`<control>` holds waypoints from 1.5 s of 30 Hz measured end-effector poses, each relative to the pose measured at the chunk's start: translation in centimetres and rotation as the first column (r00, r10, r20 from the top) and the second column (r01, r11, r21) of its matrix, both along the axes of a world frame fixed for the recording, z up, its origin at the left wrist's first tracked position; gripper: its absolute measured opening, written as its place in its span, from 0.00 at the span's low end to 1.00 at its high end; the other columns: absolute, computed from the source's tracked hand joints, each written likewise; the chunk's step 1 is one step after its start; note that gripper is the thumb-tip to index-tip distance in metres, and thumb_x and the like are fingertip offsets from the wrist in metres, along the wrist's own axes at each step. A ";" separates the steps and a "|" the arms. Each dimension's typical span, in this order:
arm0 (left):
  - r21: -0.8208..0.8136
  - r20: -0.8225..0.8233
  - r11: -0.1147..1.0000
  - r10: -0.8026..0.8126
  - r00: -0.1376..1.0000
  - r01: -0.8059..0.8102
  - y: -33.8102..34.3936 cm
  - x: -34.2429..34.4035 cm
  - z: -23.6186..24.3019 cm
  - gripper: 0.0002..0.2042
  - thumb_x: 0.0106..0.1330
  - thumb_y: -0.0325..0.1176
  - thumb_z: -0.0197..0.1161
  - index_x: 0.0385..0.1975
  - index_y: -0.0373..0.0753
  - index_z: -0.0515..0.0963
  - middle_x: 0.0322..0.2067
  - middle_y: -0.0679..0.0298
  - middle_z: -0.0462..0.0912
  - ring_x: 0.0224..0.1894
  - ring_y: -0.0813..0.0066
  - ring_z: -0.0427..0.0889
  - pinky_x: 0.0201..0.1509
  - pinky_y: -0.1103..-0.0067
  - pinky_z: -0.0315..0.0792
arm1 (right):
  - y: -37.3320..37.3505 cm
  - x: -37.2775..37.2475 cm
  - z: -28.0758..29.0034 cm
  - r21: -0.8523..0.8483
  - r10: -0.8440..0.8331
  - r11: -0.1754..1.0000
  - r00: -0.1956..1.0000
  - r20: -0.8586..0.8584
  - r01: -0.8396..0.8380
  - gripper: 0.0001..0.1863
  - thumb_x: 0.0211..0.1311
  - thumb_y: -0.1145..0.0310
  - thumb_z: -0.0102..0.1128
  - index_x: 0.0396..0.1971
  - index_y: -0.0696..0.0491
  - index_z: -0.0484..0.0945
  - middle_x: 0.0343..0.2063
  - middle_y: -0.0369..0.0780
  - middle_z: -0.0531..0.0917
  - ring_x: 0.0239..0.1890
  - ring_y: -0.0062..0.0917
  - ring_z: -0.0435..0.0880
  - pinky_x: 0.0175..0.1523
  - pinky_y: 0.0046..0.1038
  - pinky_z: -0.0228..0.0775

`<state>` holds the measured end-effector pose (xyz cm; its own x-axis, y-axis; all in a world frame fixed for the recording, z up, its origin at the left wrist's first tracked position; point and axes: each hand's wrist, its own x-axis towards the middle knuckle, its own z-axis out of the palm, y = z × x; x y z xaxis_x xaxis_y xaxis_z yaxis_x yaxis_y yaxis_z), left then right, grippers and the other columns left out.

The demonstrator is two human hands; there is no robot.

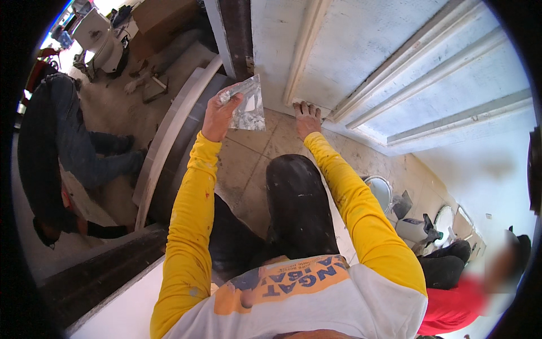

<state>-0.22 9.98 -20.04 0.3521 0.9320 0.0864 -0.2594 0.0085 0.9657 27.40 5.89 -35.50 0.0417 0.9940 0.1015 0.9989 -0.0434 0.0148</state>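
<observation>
My left hand grips a thin, squarish silvery sheet with white smears on it, held near a dark-edged door frame. My right hand rests its spread fingers on the lower part of a white panelled door, beside a raised moulding. Tiled floor shows below and between my hands, with my bent knee beneath them.
At left, past a curved pale board, a co-worker in dark clothes bends low near a white toilet and cardboard. At right sit a round bucket, a plastic container and another person in red.
</observation>
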 end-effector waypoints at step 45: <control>0.035 -0.092 0.996 -0.076 0.993 0.079 -0.6 0.1 1.0 0.19 0.67 0.36 0.63 0.53 0.29 0.76 0.47 0.61 0.82 0.50 0.78 0.77 0.58 0.81 0.68 | -1.1 0.0 -0.8 0.043 -0.015 0.999 1.000 0.019 0.014 0.30 0.62 0.70 0.49 0.66 0.54 0.61 0.67 0.42 0.65 0.67 0.41 0.63 0.69 0.49 0.53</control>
<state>-0.10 9.36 -19.04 0.4310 0.8982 0.0863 -0.1714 -0.0125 0.9851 27.42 4.78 -36.32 0.0539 0.9879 0.1452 0.9978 -0.0591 0.0315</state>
